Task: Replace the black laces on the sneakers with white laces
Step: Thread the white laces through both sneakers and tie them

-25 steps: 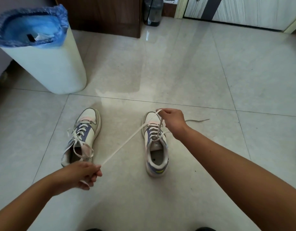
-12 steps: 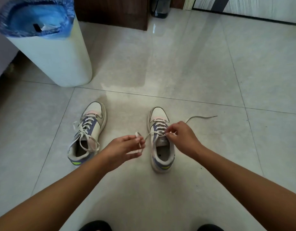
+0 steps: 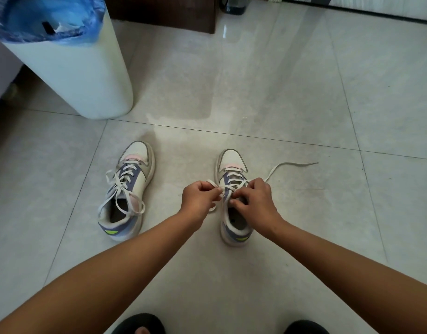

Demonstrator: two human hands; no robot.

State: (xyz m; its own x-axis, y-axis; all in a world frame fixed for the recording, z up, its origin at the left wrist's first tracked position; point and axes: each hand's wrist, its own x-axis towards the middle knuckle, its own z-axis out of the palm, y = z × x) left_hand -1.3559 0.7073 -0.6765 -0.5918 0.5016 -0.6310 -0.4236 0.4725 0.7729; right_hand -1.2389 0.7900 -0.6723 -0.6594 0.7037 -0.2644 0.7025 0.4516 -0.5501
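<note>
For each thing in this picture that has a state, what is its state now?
Left white-and-purple sneaker: upright on floor, white lace threaded, ends loose.
Right white-and-purple sneaker: upright, being laced.
White shoelace: one end lies free on the tiles.
Left hand: pinches the lace.
Right hand: pinches the lace at the eyelets.
White bin with blue liner: open.

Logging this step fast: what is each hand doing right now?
Left hand: closed, pinching the white lace beside the right sneaker.
Right hand: closed, pinching the same lace over the sneaker's tongue.
</note>
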